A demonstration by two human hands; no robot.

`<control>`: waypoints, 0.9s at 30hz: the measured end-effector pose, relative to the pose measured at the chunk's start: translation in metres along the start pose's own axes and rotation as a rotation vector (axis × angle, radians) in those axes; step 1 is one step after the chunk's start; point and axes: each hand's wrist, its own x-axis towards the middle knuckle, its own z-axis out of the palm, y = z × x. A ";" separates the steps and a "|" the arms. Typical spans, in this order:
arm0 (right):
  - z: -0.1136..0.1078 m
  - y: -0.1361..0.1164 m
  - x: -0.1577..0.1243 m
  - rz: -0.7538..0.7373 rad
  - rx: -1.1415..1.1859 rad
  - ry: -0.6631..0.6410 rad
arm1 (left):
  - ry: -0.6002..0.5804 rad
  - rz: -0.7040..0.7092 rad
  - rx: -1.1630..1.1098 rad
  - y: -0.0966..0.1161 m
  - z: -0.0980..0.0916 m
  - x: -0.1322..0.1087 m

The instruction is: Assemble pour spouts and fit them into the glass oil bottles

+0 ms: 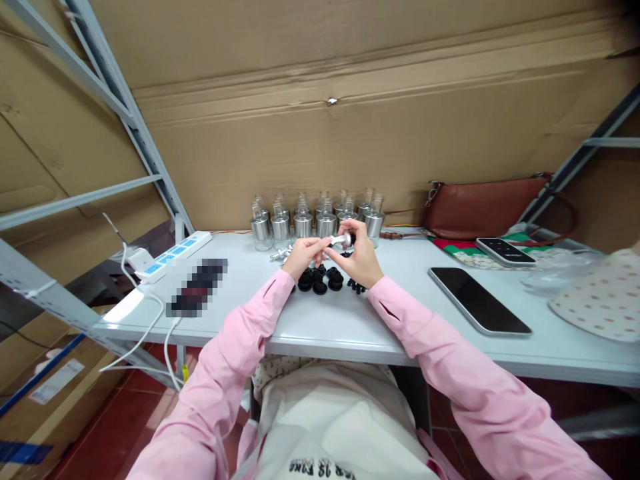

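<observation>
My left hand (304, 257) and my right hand (360, 261) meet above the middle of the pale table (350, 320). Between their pinched fingers they hold a small silver part (340, 239) with a black end. Just under the hands lie several black round caps (320, 280) and a few tiny black pieces (357, 287). Behind the hands stand rows of small metal-and-glass bottles (315, 217). A few loose silver parts (281, 253) lie left of the hands.
A white power strip (173, 255) with cables lies at the left. A dark tablet (477, 300) and a phone (505, 251) lie at the right, near a brown bag (483, 207). A cardboard wall stands behind. Metal shelf frames flank both sides.
</observation>
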 end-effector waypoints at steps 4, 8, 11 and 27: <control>0.000 0.001 0.000 0.005 -0.010 -0.028 | -0.028 0.003 0.016 0.002 -0.001 -0.001; 0.000 0.002 0.000 0.022 0.016 -0.043 | -0.045 0.010 0.019 0.001 -0.002 0.000; 0.000 0.001 0.000 0.021 0.018 -0.035 | -0.049 0.015 0.022 0.000 -0.003 0.000; -0.002 0.000 0.000 -0.024 -0.019 -0.022 | -0.057 0.019 0.075 0.004 -0.003 -0.002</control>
